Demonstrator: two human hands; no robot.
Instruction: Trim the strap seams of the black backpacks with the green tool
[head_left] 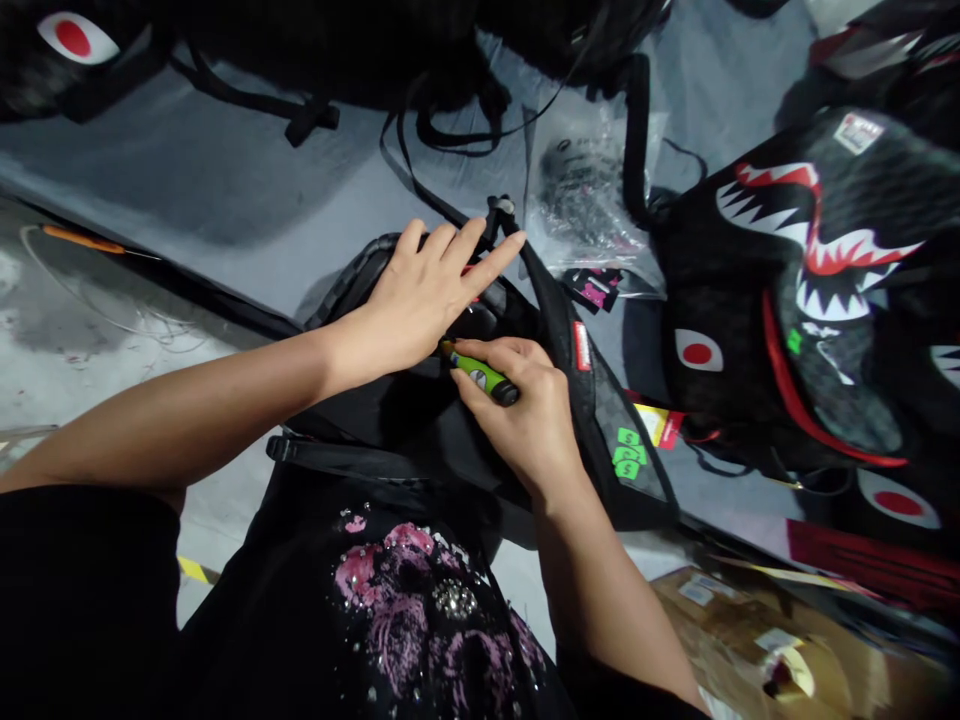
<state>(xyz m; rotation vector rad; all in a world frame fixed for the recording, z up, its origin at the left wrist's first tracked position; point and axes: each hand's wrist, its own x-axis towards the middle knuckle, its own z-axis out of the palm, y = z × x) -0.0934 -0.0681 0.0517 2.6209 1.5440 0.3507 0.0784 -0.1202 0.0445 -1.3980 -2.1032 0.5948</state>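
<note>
The black backpack (420, 410) is lying on the surface (247, 225). On it, the left hand (424, 290) is spreading wide; the right hand (529, 400) is holding a green-handled tool (484, 378). Work is going on; what's left isn't showing.

a single head-worn camera looks forward and steeply down from above the wearer's clothes (442, 610), which fill six o'clock; the hands (417, 295) sit close, near the dial's centre, and the counter (330, 210) slants from ten o'clock to four.

A gray table (247, 210) stands above a pale floor (90, 360).
</note>
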